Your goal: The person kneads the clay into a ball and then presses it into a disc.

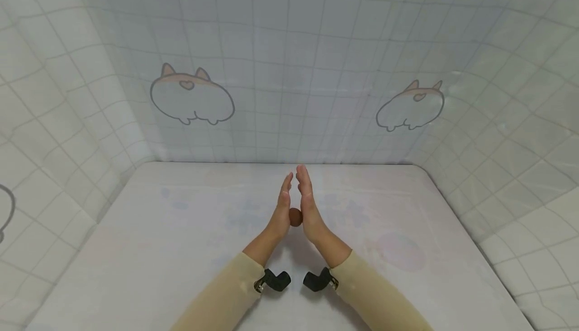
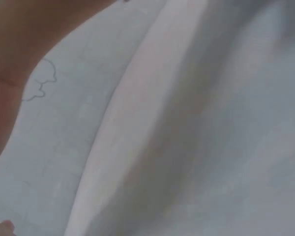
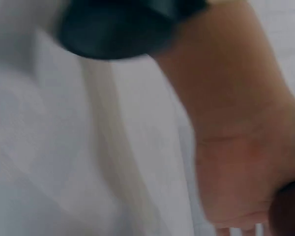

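A small round brown ball (image 1: pixel 295 217) sits between the two palms, near their heels, in the head view. My left hand (image 1: pixel 281 210) presses it from the left with fingers straight and pointing away. From the other side my right hand (image 1: pixel 310 213) meets the ball, its fingers likewise straight, with a narrow gap between the fingertips of the two hands. In the right wrist view, the right palm (image 3: pixel 231 177) shows beside the dark edge of the ball (image 3: pixel 290 211). Only the left wrist (image 2: pixel 24 49) and a bit of fingers show at the left wrist view's edge.
Beneath the hands lies a pale table surface (image 1: pixel 149 250) with faint coloured patches. White grid-patterned sheeting (image 1: pixel 289 70) with cartoon animal outlines encloses the back and both sides. Black wrist cameras (image 1: pixel 277 281) sit at the beige sleeves (image 1: pixel 226 291).
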`<action>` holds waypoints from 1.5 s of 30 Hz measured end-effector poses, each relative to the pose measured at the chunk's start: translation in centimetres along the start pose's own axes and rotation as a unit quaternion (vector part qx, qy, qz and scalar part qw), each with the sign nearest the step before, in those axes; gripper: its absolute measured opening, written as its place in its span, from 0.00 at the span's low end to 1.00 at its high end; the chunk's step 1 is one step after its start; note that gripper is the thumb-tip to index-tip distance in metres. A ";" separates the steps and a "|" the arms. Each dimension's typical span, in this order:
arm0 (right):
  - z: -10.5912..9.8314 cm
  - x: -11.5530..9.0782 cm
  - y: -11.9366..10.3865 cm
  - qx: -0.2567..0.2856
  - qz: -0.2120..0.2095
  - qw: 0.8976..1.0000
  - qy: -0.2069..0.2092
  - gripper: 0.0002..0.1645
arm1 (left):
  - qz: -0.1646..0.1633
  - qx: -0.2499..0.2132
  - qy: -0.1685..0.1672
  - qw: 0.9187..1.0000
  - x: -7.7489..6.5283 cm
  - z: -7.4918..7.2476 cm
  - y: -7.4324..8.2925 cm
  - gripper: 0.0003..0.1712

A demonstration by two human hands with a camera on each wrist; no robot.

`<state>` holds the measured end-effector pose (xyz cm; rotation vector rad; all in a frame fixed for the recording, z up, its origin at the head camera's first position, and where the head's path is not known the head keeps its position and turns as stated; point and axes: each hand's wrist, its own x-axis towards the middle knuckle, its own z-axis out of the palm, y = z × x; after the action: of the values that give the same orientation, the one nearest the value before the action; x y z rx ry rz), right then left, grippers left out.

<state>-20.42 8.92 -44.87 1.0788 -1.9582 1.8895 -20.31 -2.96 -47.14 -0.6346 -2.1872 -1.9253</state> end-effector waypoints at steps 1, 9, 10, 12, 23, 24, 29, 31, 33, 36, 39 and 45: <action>-0.1 0.1 0.0 -0.002 0.006 1.000 0.004 0.52 | 0.000 0.005 -0.003 1.000 -0.1 0.1 -0.1 0.45; -0.9 0.5 1.1 -0.020 0.068 0.997 0.015 0.48 | 0.005 0.005 -0.040 0.999 -1.4 0.8 0.2 0.47; -1.0 0.5 1.3 -0.018 0.076 0.997 0.015 0.48 | 0.005 0.001 -0.045 0.999 -1.6 0.9 0.3 0.47; -1.1 0.6 1.1 -0.018 0.092 0.996 0.010 0.51 | 0.000 -0.008 -0.051 0.999 -1.9 1.0 0.5 0.46; -0.1 -0.3 3.4 0.021 0.112 0.993 -0.023 0.58 | 0.030 -0.024 -0.026 0.999 -1.6 0.4 1.7 0.48; 0.1 -0.4 3.4 0.020 0.108 0.994 -0.028 0.59 | 0.031 -0.024 -0.021 0.999 -1.5 0.3 1.8 0.49; 0.7 -1.0 3.3 0.009 0.070 0.996 -0.050 0.56 | 0.033 -0.026 -0.003 0.999 -0.7 -0.2 2.2 0.51; 0.9 -1.3 3.0 0.004 0.048 0.998 -0.051 0.55 | 0.035 -0.023 -0.002 0.999 -0.4 -0.4 2.2 0.52; 1.0 -1.5 2.6 0.003 0.026 0.998 -0.050 0.54 | 0.035 -0.017 0.001 0.999 -0.1 -0.6 2.1 0.53; 1.2 -1.7 1.9 0.005 0.008 0.999 -0.048 0.53 | 0.033 -0.005 0.011 0.999 0.2 -0.8 2.0 0.53; 1.2 -1.6 1.1 0.005 -0.009 0.999 -0.043 0.53 | 0.022 -0.003 0.016 1.000 0.3 -0.8 1.8 0.52; 0.5 -1.1 -0.1 -0.006 -0.027 1.000 -0.015 0.53 | -0.002 -0.010 -0.004 1.000 0.0 -0.4 0.6 0.51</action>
<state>-19.39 8.83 -45.52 1.1513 -1.9332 1.8424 -20.07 -3.29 -46.53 -0.6429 -2.1781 -1.9521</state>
